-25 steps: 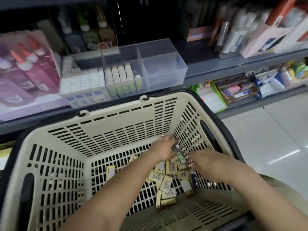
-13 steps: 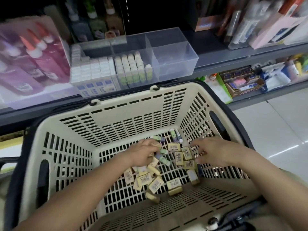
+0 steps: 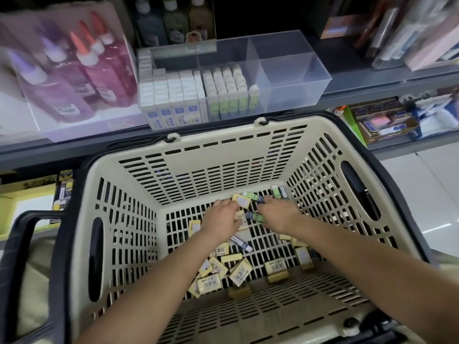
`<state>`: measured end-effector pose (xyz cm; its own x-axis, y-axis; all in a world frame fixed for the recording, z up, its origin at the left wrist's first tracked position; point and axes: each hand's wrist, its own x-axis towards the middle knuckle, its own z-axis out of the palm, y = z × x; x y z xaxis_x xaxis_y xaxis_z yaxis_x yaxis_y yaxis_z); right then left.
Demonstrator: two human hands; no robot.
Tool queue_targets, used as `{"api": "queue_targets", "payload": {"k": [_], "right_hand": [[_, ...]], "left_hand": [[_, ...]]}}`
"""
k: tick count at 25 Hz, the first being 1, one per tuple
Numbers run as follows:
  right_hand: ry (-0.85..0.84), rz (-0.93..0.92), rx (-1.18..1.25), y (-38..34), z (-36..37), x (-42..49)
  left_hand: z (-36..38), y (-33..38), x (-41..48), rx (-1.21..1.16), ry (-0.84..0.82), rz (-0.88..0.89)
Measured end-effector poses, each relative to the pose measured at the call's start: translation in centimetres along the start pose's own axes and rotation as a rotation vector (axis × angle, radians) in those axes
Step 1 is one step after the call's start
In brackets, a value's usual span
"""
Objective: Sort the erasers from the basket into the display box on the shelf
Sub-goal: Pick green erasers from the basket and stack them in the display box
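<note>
The erasers (image 3: 238, 271) lie loose on the basket (image 3: 285, 121) floor. Most are yellow and heaped toward the near edge, with a few green ones (image 3: 255, 216) at the far edge. The left hand (image 3: 221, 219) is back-up at that far edge, its fingers bent down onto a yellow eraser. Just beside it, the right hand (image 3: 278, 214) bends its fingers over the green ones. The fingertips are hidden, so I cannot tell whether either hand has closed on anything.

The risks, as I judge them:
- **Slots:** The floor is slotted, so a narrow eraser nudged end-on could wedge in a slot or drop through.
- **Far rim:** A loose handful lifted over the far rim could shed one behind the basket.
- **Toppling:** In the box (image 3: 285, 80) on the shelf (image 3: 372, 80), white rows (image 3: 171, 95) stand in the left compartment and green rows (image 3: 228, 95) in part of the middle. The last green one stands alone, and a careless knuckle would topple it.
- **Mix-up:** The right compartments hold nothing, so yellow dropped among green looks the likeliest mistake.
</note>
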<state>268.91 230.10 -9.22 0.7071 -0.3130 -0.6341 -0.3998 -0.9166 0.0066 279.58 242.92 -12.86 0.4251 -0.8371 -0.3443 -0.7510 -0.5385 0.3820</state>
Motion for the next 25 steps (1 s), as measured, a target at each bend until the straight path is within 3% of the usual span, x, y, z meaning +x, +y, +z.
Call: {"api": "queue_targets", "payload": {"k": [2, 5, 9, 11, 14, 17, 19, 22, 25], "right_hand": [[0.044, -0.011, 0.123, 0.7, 0.2, 0.5], [0.053, -0.007, 0.552, 1.4, -0.8, 1.0], [0.014, -0.014, 0.978, 1.4, -1.8, 1.2], [0.03, 0.004, 0.966, 1.2, -2.0, 1.9], [0.203, 0.14, 0.623, 1.3, -1.5, 3.3], [0.164, 0.111, 0.272, 0.9, -0.2, 3.5], [0.159, 0.088, 0.239, 0.7, -0.1, 3.3], [0.182, 0.15, 0.503, 1.0, -1.5, 3.0], [0.046, 0.172, 1.06, 0.0, -2.6, 1.6]], "left_hand": [[-0.1, 0.0, -0.2, -0.047, -0.017, 0.052], [0.2, 0.5, -0.5, -0.122, -0.011, 0.159], [-0.1, 0.6, -0.1, -0.406, -0.035, 0.009], [-0.5, 0.4, 0.0, -0.552, -0.042, -0.061], [-1.4, -0.2, 0.5, -0.83, -0.003, -0.173], [-2.1, -0.9, 0.6, -0.992, -0.009, -0.271], [-2.4, -1.2, 0.6, -1.113, -0.034, -0.363], [-2.8, -1.8, 0.5, -1.244, -0.058, -0.463], [-3.1, -1.8, 0.3, -1.398, -0.134, -0.505]]}}
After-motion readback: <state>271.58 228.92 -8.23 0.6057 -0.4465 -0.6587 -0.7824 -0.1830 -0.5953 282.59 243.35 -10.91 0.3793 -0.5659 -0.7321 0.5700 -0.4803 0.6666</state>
